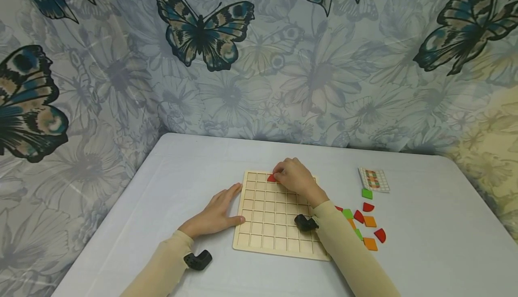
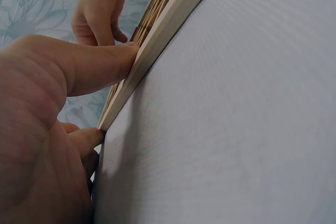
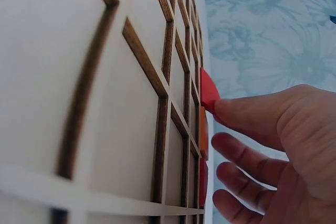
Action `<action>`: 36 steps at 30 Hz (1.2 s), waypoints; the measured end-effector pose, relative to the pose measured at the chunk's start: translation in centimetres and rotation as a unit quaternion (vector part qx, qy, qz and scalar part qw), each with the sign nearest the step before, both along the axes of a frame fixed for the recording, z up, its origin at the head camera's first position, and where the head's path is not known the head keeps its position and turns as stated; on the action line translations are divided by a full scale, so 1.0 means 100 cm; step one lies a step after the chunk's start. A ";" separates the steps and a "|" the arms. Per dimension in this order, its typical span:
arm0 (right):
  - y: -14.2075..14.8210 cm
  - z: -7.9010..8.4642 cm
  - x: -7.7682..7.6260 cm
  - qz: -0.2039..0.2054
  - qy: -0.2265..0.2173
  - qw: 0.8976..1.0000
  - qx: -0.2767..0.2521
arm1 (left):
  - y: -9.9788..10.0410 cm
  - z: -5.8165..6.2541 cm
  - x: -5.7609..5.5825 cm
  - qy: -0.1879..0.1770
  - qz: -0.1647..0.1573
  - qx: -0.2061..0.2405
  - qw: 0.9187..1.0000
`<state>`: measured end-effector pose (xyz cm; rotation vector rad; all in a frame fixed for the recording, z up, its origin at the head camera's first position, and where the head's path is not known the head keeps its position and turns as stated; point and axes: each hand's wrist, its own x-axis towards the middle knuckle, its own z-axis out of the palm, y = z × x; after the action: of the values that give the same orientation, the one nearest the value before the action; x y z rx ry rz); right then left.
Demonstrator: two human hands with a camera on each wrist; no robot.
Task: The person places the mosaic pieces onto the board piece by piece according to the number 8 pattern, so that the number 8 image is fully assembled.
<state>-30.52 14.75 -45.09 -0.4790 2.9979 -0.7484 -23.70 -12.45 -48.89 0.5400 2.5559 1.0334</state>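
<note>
Pinching a red piece [image 3: 209, 88] between thumb and finger of the right hand [image 1: 297, 177], at the far row of the board [image 1: 263, 218], near an orange piece [image 3: 204, 137]; cannot tell whether seated in a cell. Resting the left hand [image 1: 213, 213] against the board's left edge, with fingers straight and spread. Likely light, stiff and a little slick, judging by the piece's thin, flat form; best taken by opposite edges with fingertips. Probably rigid but apt to slide in the board's case; best steadied at the rim. Laid on a white worktop [image 1: 194, 162], with loose pieces [image 1: 370, 221] and a printed card [image 1: 374, 179] to the right. Enclosed by walls [image 1: 259, 99] printed with butterflies [image 1: 201, 36] and flowers [image 1: 317, 78].
</note>
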 end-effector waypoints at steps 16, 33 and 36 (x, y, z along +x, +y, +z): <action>-0.003 -0.001 0.003 -0.002 0.027 0.999 0.043 | 0.000 0.000 -0.001 0.004 -0.007 0.003 1.000; 0.010 0.034 0.011 0.040 -0.056 0.993 -0.095 | -0.001 0.000 0.000 0.005 -0.004 0.005 1.000; 0.015 0.044 0.017 0.041 -0.047 0.992 -0.108 | 0.000 -0.001 0.000 0.003 -0.003 0.009 1.000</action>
<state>-28.86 16.29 -40.68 -0.5538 2.8049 -1.0635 -23.71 -12.44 -49.02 0.5566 2.5505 1.0557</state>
